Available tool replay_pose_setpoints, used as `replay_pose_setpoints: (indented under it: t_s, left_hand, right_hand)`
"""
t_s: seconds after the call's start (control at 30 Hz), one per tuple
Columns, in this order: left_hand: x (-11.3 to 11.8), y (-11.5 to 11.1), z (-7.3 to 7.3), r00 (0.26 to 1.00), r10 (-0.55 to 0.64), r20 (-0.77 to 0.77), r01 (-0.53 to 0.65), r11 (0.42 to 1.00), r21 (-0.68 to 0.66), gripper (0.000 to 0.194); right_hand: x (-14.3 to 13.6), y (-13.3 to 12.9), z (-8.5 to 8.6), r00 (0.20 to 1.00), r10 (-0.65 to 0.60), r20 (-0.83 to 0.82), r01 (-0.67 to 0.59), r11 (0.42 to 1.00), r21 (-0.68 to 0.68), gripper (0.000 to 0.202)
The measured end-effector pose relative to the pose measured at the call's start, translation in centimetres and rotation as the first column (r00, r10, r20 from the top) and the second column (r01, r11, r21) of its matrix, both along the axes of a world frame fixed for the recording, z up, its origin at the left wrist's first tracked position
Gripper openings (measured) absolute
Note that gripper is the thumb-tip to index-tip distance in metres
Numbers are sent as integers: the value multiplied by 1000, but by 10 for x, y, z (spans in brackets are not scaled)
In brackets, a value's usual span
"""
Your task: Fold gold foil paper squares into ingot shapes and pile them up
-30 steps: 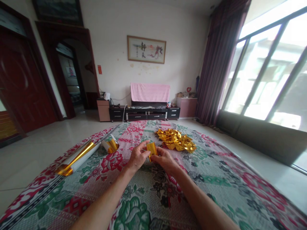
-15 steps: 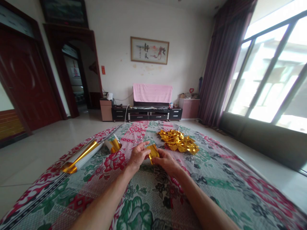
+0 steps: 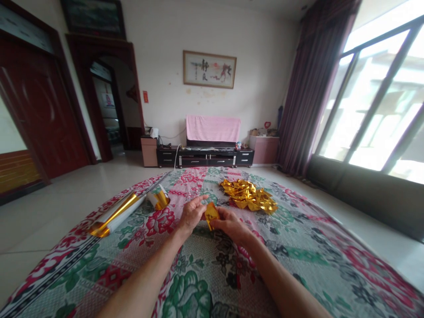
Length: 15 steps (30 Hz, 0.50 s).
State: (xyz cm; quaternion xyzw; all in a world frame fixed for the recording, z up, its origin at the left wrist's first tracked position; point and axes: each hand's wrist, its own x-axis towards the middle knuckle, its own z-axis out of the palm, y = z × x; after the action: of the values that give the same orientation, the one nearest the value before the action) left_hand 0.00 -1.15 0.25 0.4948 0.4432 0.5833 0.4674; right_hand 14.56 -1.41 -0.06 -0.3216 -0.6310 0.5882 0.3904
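A small folded piece of gold foil paper (image 3: pixel 211 215) is held up between my two hands, above the floral cloth (image 3: pixel 159 265). My left hand (image 3: pixel 192 213) pinches its left edge, with the forefinger stretched out above. On the other side, my right hand (image 3: pixel 231 223) grips the foil between thumb and fingers. Just beyond my right hand lies a heap of folded gold foil pieces (image 3: pixel 248 196). To the left are a long roll of gold foil paper (image 3: pixel 115 214) with a whitish back and a shorter curled foil sheet (image 3: pixel 159 199).
Past the far edge of the cloth stands a low black TV cabinet (image 3: pixel 207 157), with a pink cloth (image 3: pixel 213 128) draped over what stands on it. Purple curtains (image 3: pixel 304 88) and a window are at the right, a dark red door (image 3: pixel 43 106) at the left.
The view has turned slightly to the left. The foil piece now appears narrower and more tilted between my fingers, and both hands keep hold of it.
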Motion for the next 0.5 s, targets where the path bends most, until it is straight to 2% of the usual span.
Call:
replay_pose_setpoints:
  t_s: [0.17,0.27,0.37,0.5]
  left_hand:
    - [0,2,-2,1000,12,-28,-11,1000,23,49]
    - [0,1,-1,999,-15,-38,15,1000,-19,53]
    - [0,-1,1,997,-26,-76,18,994,-108,56]
    - [-1,-3,-1,982,-50,-184,22,988,-151,40]
  right_hand:
    - [1,5,-6,998,49,-29,-49,999,18,26]
    - [2,6,-9,997,46,-66,-46,999,4,27]
    - [1,7,-11,993,-11,-116,9,1000,-20,31]
    - [0,7,-12,983,-98,-155,91,995,-49,36]
